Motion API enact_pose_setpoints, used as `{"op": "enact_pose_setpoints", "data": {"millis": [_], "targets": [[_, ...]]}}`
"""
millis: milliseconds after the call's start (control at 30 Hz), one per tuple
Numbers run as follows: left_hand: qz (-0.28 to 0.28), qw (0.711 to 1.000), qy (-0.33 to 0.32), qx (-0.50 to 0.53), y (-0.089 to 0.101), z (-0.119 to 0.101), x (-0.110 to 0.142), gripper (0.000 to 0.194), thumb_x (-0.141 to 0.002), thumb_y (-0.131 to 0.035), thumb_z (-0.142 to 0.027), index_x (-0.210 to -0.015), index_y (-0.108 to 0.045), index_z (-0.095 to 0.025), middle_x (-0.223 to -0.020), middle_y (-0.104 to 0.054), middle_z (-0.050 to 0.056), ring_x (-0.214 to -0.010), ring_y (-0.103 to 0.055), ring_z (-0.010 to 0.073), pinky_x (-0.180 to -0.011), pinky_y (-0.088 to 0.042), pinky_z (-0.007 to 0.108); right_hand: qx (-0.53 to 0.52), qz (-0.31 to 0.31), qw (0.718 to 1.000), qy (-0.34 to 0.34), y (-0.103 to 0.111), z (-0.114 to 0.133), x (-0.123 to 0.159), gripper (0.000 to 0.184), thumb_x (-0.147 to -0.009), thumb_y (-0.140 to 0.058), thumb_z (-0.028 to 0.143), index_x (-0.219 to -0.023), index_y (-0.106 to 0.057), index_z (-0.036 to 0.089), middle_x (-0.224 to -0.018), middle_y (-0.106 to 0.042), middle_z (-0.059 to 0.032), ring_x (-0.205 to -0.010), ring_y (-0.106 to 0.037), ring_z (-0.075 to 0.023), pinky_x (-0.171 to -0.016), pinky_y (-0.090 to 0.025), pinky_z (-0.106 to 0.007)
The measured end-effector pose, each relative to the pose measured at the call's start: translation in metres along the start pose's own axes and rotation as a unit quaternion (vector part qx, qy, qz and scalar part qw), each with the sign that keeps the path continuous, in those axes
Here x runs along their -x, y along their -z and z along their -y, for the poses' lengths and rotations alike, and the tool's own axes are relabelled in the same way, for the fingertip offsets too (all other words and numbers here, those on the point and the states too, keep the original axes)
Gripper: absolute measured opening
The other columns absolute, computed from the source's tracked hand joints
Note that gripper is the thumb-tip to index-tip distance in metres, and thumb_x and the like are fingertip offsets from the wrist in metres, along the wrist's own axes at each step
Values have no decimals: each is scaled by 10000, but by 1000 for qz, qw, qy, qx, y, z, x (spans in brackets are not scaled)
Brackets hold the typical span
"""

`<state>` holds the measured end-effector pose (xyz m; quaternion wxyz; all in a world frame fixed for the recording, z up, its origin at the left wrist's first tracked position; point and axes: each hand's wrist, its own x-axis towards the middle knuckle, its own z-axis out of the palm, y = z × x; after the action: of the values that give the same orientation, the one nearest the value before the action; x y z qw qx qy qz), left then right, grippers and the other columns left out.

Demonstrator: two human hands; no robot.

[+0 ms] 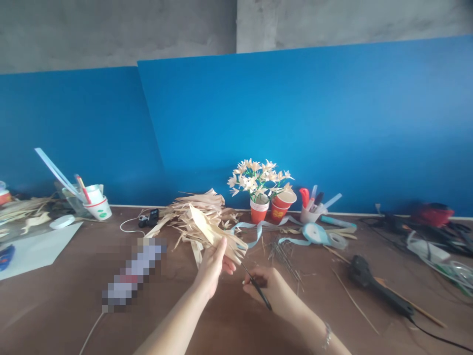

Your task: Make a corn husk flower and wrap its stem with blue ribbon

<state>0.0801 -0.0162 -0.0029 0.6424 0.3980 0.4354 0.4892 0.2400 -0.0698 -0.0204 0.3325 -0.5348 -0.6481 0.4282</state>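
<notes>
My left hand (214, 266) is closed on a pale dried corn husk (207, 227), its thumb lying along the lower part. The husk's pointed end leans up and left, and its ragged base faces right. In my right hand (266, 288) is a black-handled tool (260, 292) with a thin dark tip. That tip meets or nearly meets the base of the husk; whether it touches, I cannot tell. The exact kind of tool is unclear, as fingers hide part of it. Behind my left hand lies a heap of dried husks (199, 202).
Husk flowers (254, 177) stand in a red cup (259, 213), beside another red cup (284, 202). Pale blue ribbon (314, 232) and thin wires (286, 259) lie to the right, before a black glue gun (380, 286). A blurred-out object (133, 276) and a white cup (99, 208) are left.
</notes>
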Motion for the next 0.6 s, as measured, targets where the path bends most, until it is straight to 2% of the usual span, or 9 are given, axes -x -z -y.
{"op": "enact_pose_setpoints", "data": {"millis": [233,333,467,600], "targets": [[39,998,-1,-49,3,-1,0,335,-766,-579,-462,-661,-516,-150,-508,-600,2,-415,-494,70,-399,-348,169,-16,0,1000,-10,1,-2,-1,302,-720,-659,433,-743,-637,132,-574,-522,19,-513,-395,-84,-488,-322,-195],[38,998,-13,-40,3,-1,0,256,-736,-617,-386,-695,-513,-156,-565,-615,5,-479,-518,88,-437,-379,187,-24,-3,1000,-16,0,-4,-2,299,-718,-667,426,-742,-629,131,-544,-485,35,-492,-359,-71,-462,-283,-191],[12,999,-25,-46,5,1,-2,243,-698,-656,-363,-710,-529,-156,-590,-601,-6,-531,-530,105,-462,-385,201,-43,8,998,-37,1,-2,-2,308,-704,-681,434,-739,-619,134,-508,-448,50,-450,-340,-59,-418,-260,-184],[-51,993,-46,-94,13,-2,-9,211,-680,-665,-337,-749,-612,-145,-669,-635,-1,-584,-547,105,-494,-390,192,-82,72,990,-84,8,2,1,310,-698,-681,434,-788,-627,142,-484,-481,51,-389,-377,-59,-360,-280,-173]]}}
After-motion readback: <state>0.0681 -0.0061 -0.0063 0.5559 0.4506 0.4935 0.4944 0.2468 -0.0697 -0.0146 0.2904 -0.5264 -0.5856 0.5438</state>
